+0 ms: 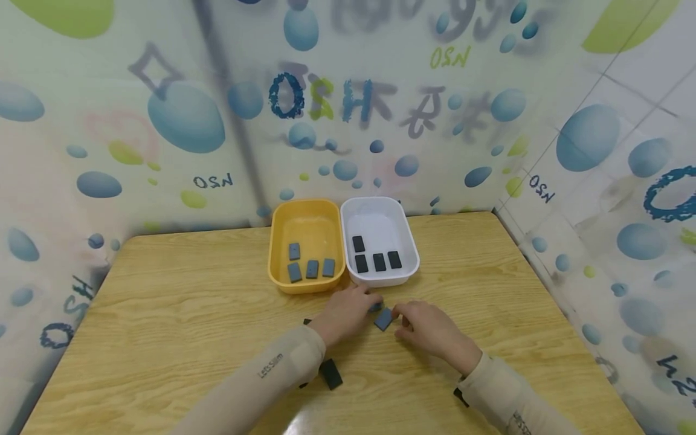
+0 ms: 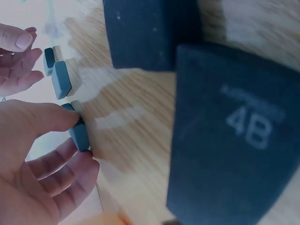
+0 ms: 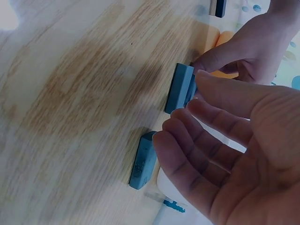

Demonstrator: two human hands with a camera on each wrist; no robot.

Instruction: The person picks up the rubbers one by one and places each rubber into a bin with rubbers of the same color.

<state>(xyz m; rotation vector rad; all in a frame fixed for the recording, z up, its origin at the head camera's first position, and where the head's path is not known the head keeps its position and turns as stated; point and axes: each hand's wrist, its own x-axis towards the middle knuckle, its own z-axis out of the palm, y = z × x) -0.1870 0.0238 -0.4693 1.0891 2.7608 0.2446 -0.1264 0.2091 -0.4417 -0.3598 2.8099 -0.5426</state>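
Note:
My left hand [image 1: 348, 311] is just in front of the trays. Its thumb and fingers pinch a blue-grey eraser [image 2: 79, 133] close over the wood. Another blue-grey eraser [image 1: 383, 319] lies on the table between both hands. My right hand [image 1: 432, 329] has its fingers loosely bent, fingertips right beside that eraser, nothing gripped. A further blue-grey eraser [image 3: 143, 161] lies by the right fingers in the right wrist view. Black erasers [image 1: 330, 374] lie under and beside the left forearm; one large in the left wrist view [image 2: 229, 136] is marked 4B.
A yellow tray [image 1: 307, 289] holds several blue-grey erasers, and a white tray [image 1: 380, 281] beside it holds several black ones. Both stand against the patterned wall covering [image 1: 348, 145] at the table's back. Another black eraser [image 1: 460, 397] shows partly beneath the right sleeve.

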